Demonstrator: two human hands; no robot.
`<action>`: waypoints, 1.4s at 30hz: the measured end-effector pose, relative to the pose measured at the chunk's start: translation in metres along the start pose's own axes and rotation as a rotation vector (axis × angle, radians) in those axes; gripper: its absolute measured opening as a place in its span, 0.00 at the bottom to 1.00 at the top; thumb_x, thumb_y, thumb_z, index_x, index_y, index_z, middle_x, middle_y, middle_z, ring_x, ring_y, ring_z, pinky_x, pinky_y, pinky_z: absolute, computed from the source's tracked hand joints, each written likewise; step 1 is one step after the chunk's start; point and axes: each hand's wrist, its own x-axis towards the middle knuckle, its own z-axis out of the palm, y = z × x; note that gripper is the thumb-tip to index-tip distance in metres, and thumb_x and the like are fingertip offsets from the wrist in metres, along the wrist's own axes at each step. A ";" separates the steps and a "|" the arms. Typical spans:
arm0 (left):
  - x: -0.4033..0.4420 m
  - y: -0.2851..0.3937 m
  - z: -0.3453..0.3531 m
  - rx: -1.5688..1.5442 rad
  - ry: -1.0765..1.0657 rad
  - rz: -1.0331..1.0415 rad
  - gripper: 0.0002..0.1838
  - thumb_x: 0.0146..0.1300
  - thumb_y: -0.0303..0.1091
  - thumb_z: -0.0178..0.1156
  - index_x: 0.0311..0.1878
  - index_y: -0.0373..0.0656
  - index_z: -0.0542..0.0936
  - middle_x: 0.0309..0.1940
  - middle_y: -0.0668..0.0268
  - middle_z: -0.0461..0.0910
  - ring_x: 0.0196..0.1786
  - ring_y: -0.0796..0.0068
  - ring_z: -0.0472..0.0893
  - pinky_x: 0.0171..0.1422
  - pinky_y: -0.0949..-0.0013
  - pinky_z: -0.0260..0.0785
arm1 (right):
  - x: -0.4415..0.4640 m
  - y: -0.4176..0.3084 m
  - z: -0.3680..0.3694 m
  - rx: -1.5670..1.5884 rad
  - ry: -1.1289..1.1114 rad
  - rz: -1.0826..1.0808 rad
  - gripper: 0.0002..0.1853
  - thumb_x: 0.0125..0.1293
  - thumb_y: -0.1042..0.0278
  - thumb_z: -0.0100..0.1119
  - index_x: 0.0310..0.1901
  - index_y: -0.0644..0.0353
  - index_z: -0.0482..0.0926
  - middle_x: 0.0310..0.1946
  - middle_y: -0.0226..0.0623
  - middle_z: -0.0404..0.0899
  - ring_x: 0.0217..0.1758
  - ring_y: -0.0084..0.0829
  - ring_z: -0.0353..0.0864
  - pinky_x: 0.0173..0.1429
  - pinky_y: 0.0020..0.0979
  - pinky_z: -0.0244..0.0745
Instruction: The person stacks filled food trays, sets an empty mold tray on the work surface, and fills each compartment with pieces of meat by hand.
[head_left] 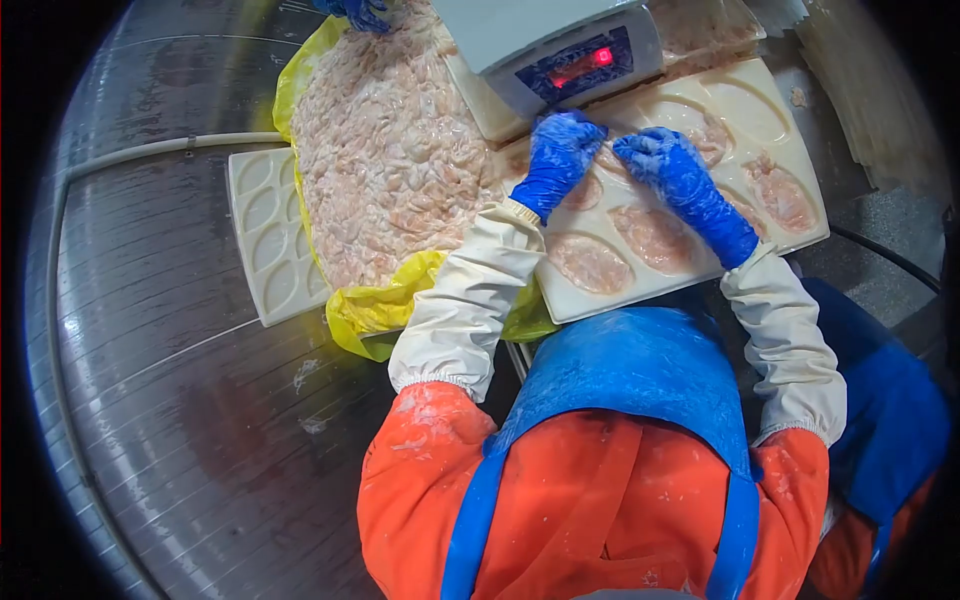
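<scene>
My left hand [565,142], in a blue glove smeared with pale residue, is closed over the upper left part of a white molded tray [668,284]. Close to its right, my right hand [652,155] is gloved the same way, its fingers pinched together. Between the two hands a pale pink piece of raw meat [612,164] shows, mostly hidden by the gloves; both sets of fingertips appear to grip it. Several oval hollows of the tray hold flattened raw meat, among them a front portion [592,265] and one at the right [782,195].
A heap of raw meat [395,150] lies on yellow plastic [375,310] to the left. Behind the tray stands a scale [575,65] with a red display. A second molded tray [265,235] pokes out at far left. Another person's blue glove [358,12] is at the top.
</scene>
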 end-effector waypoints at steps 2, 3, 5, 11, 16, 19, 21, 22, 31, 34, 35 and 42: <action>-0.001 -0.002 -0.005 -0.188 0.073 -0.053 0.04 0.54 0.36 0.67 0.33 0.53 0.87 0.28 0.61 0.81 0.35 0.57 0.79 0.39 0.55 0.69 | -0.003 -0.001 -0.013 0.034 0.032 -0.033 0.13 0.63 0.65 0.58 0.48 0.54 0.84 0.43 0.35 0.84 0.43 0.39 0.80 0.50 0.39 0.75; -0.004 0.004 -0.010 -0.209 0.083 -0.077 0.05 0.54 0.37 0.68 0.34 0.52 0.88 0.29 0.61 0.82 0.36 0.57 0.79 0.40 0.56 0.69 | -0.009 -0.007 -0.022 0.035 0.124 0.079 0.14 0.64 0.65 0.58 0.49 0.54 0.84 0.43 0.35 0.84 0.43 0.40 0.80 0.50 0.39 0.75; -0.007 0.026 -0.025 -0.183 0.077 -0.054 0.05 0.54 0.39 0.68 0.33 0.51 0.87 0.29 0.62 0.81 0.36 0.56 0.78 0.42 0.55 0.68 | -0.023 -0.016 -0.026 -0.015 0.170 0.197 0.16 0.64 0.63 0.59 0.52 0.54 0.83 0.48 0.35 0.84 0.48 0.40 0.79 0.53 0.41 0.73; -0.004 0.023 -0.014 0.098 -0.037 -0.004 0.06 0.54 0.41 0.67 0.30 0.51 0.85 0.27 0.62 0.78 0.34 0.55 0.77 0.40 0.52 0.66 | -0.019 -0.034 -0.009 -0.120 -0.029 0.115 0.18 0.68 0.59 0.58 0.55 0.55 0.81 0.55 0.36 0.80 0.56 0.40 0.77 0.60 0.42 0.71; -0.015 0.016 -0.005 -0.229 0.009 -0.020 0.06 0.53 0.41 0.67 0.32 0.53 0.86 0.26 0.62 0.78 0.35 0.55 0.77 0.40 0.52 0.67 | -0.009 -0.028 -0.015 -0.125 0.076 0.138 0.14 0.67 0.59 0.58 0.51 0.51 0.83 0.43 0.33 0.81 0.46 0.38 0.78 0.51 0.41 0.72; -0.013 0.016 -0.011 -0.237 -0.013 -0.031 0.05 0.52 0.39 0.67 0.31 0.54 0.87 0.26 0.62 0.79 0.36 0.55 0.78 0.41 0.54 0.69 | -0.005 -0.026 0.006 -0.073 -0.003 0.164 0.14 0.65 0.62 0.60 0.50 0.50 0.83 0.41 0.36 0.82 0.43 0.40 0.79 0.47 0.42 0.74; -0.013 0.023 -0.019 -0.086 -0.145 0.032 0.06 0.54 0.38 0.65 0.36 0.55 0.86 0.30 0.63 0.81 0.38 0.56 0.79 0.43 0.55 0.70 | -0.009 -0.026 0.020 -0.060 -0.135 0.188 0.13 0.62 0.63 0.62 0.49 0.51 0.83 0.41 0.37 0.82 0.44 0.43 0.80 0.48 0.42 0.76; -0.015 0.027 -0.019 -0.088 -0.140 0.027 0.06 0.54 0.38 0.65 0.36 0.55 0.86 0.30 0.63 0.81 0.38 0.56 0.79 0.43 0.55 0.70 | -0.008 -0.027 0.017 -0.062 -0.140 0.183 0.13 0.62 0.63 0.62 0.49 0.51 0.83 0.41 0.37 0.82 0.44 0.43 0.80 0.48 0.42 0.76; -0.032 0.040 -0.041 0.219 -0.147 0.022 0.29 0.56 0.29 0.58 0.65 0.46 0.75 0.63 0.56 0.75 0.65 0.51 0.73 0.66 0.55 0.65 | -0.016 -0.014 -0.014 -0.025 -0.091 0.026 0.23 0.63 0.59 0.61 0.61 0.50 0.78 0.57 0.39 0.79 0.62 0.45 0.75 0.64 0.43 0.70; -0.040 0.035 -0.036 0.089 0.032 -0.080 0.25 0.60 0.28 0.56 0.63 0.41 0.76 0.61 0.55 0.77 0.64 0.51 0.73 0.70 0.54 0.62 | 0.009 -0.026 -0.025 -0.038 -0.059 0.120 0.37 0.66 0.53 0.59 0.73 0.57 0.62 0.74 0.43 0.60 0.76 0.47 0.58 0.77 0.45 0.54; -0.044 0.036 -0.034 -0.019 0.105 -0.159 0.22 0.63 0.28 0.55 0.62 0.40 0.77 0.59 0.55 0.78 0.63 0.52 0.74 0.69 0.54 0.63 | 0.014 -0.020 -0.006 0.001 -0.074 0.021 0.37 0.66 0.50 0.58 0.72 0.58 0.63 0.72 0.44 0.63 0.75 0.47 0.60 0.77 0.45 0.54; -0.065 0.039 -0.032 -0.303 0.175 -0.335 0.21 0.69 0.31 0.53 0.64 0.34 0.74 0.60 0.51 0.78 0.61 0.54 0.76 0.69 0.58 0.63 | 0.034 -0.012 0.040 0.004 -0.107 -0.141 0.39 0.65 0.41 0.52 0.73 0.56 0.62 0.74 0.45 0.59 0.77 0.46 0.56 0.81 0.49 0.44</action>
